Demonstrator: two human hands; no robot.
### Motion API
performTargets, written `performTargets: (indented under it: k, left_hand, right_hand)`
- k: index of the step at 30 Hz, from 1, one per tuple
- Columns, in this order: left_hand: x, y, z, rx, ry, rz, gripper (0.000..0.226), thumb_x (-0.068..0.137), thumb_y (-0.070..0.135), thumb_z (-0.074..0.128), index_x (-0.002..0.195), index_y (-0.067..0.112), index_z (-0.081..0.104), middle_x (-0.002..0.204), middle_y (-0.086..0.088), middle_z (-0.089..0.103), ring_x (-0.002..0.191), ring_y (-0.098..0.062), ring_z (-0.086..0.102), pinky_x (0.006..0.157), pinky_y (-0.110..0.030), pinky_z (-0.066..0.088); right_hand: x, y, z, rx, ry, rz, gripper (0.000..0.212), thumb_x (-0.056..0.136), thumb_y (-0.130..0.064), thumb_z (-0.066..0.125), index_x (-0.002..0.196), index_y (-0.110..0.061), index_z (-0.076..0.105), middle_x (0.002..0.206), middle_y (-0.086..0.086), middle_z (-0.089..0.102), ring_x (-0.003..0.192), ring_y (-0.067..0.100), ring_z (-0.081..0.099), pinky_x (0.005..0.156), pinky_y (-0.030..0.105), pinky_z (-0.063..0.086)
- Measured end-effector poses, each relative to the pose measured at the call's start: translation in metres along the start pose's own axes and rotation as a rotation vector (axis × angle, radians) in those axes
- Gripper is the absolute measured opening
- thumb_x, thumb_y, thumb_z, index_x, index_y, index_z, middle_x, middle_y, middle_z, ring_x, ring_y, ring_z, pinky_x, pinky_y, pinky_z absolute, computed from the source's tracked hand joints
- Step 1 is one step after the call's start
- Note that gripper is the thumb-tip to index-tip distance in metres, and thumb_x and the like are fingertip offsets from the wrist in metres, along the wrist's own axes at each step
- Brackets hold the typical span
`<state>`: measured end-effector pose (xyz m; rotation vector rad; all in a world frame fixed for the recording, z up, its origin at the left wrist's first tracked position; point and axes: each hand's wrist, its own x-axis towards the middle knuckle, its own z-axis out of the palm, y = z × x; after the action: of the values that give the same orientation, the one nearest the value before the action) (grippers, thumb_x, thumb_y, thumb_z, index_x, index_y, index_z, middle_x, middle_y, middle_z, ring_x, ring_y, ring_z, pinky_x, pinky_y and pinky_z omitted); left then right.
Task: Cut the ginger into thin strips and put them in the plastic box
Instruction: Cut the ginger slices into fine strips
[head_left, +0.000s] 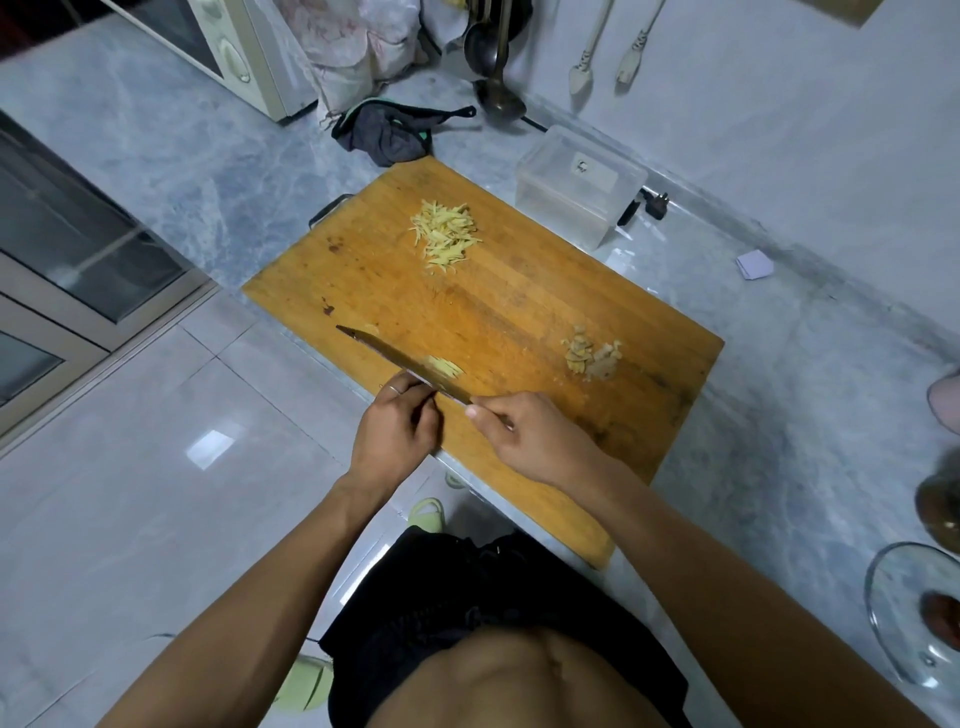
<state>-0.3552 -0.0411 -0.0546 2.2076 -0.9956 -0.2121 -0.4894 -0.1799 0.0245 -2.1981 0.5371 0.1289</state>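
The knife (400, 361) is gripped by the right hand (524, 434) while ginger slices (444, 366) are steadied under the left hand (397, 426)'s curled fingers (415, 387), so strips come thin.

On cutting board (519, 312): 3 ginger lots — 1 strip pile (447, 236), 1 slice stack (444, 366), 1 peel heap (592, 356); 1 knife (395, 358); 1 plastic box (576, 184).

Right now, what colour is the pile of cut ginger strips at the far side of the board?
Pale yellow; the ginger strips show best in the head view.
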Motion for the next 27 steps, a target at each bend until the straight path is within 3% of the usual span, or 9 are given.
performTargets:
  k: [3,5,7,8,13,17,20,24,27]
  left_hand:
    - [-0.001,0.003,0.001,-0.038,0.021,-0.045,0.018,0.088,0.012,0.052,0.089,0.007,0.069,0.094,-0.002,0.059,0.079,-0.019,0.055,0.063,-0.025,0.039]
    - [0.000,0.002,0.001,-0.057,0.016,-0.051,0.026,0.089,0.015,0.051,0.101,0.007,0.072,0.106,-0.003,0.064,0.091,-0.018,0.059,0.073,-0.021,0.041]
    - [0.002,0.002,-0.003,-0.088,0.011,-0.050,0.031,0.089,0.016,0.052,0.109,0.007,0.073,0.116,-0.004,0.066,0.105,-0.016,0.059,0.087,-0.014,0.040]
    - [0.003,0.002,-0.005,-0.112,0.017,-0.046,0.030,0.089,0.015,0.053,0.110,0.007,0.073,0.117,-0.005,0.066,0.107,-0.015,0.059,0.091,-0.011,0.038]
    - [0.018,-0.002,-0.013,-0.098,0.032,-0.045,0.023,0.089,0.007,0.061,0.106,0.013,0.075,0.111,-0.001,0.065,0.101,-0.015,0.061,0.092,-0.027,0.049]
    - [0.039,0.000,-0.020,0.030,-0.107,-0.047,0.031,0.090,0.017,0.065,0.120,0.018,0.069,0.117,-0.002,0.058,0.103,-0.022,0.060,0.090,-0.034,0.051]
    - [0.054,0.001,-0.024,0.114,-0.256,0.009,0.038,0.092,0.024,0.065,0.130,0.024,0.064,0.121,-0.002,0.053,0.108,-0.021,0.057,0.094,-0.029,0.047]
    - [0.069,0.004,-0.028,0.214,-0.369,0.077,0.029,0.090,0.015,0.066,0.118,0.023,0.070,0.124,0.002,0.049,0.110,-0.014,0.057,0.087,-0.016,0.040]
    - [0.074,0.006,-0.030,0.326,-0.417,0.183,0.033,0.090,0.014,0.064,0.122,0.020,0.065,0.126,0.001,0.051,0.110,-0.017,0.058,0.089,-0.024,0.047]
  right_hand:
    - [0.000,-0.004,0.001,-0.007,-0.003,0.005,0.045,0.103,-0.045,0.046,0.122,-0.011,0.069,0.072,0.004,0.066,0.045,0.012,0.042,0.055,0.034,0.045]
    - [0.000,-0.005,-0.006,0.047,-0.006,-0.003,0.042,0.104,-0.042,0.047,0.101,-0.010,0.073,0.058,-0.001,0.052,0.042,0.010,0.038,0.050,0.029,0.038]
    - [-0.002,-0.004,-0.012,0.134,-0.005,0.008,0.046,0.105,-0.038,0.046,0.069,-0.013,0.056,0.054,-0.001,0.036,0.043,0.007,0.033,0.048,0.024,0.032]
    - [-0.003,-0.003,-0.015,0.167,0.000,0.023,0.048,0.106,-0.038,0.046,0.064,-0.015,0.047,0.055,0.001,0.036,0.045,0.009,0.035,0.050,0.024,0.032]
    - [-0.012,-0.005,-0.035,0.260,0.025,0.040,0.055,0.106,-0.036,0.045,0.067,0.003,0.042,0.059,0.011,0.045,0.045,0.011,0.038,0.046,0.024,0.034]
    - [-0.017,0.001,-0.045,0.330,0.052,0.066,0.049,0.105,-0.043,0.043,0.070,-0.009,0.046,0.060,0.011,0.048,0.047,0.018,0.039,0.044,0.025,0.032]
    - [-0.018,0.008,-0.044,0.342,0.073,0.086,0.050,0.105,-0.044,0.042,0.069,-0.011,0.046,0.056,0.008,0.050,0.044,0.015,0.041,0.043,0.025,0.035]
    - [-0.020,0.012,-0.041,0.369,0.083,0.119,0.049,0.105,-0.045,0.043,0.068,-0.012,0.043,0.056,0.010,0.049,0.043,0.016,0.041,0.043,0.025,0.034]
    - [-0.020,0.014,-0.039,0.374,0.093,0.147,0.050,0.104,-0.046,0.043,0.068,-0.013,0.041,0.056,0.010,0.048,0.044,0.019,0.040,0.044,0.027,0.034]
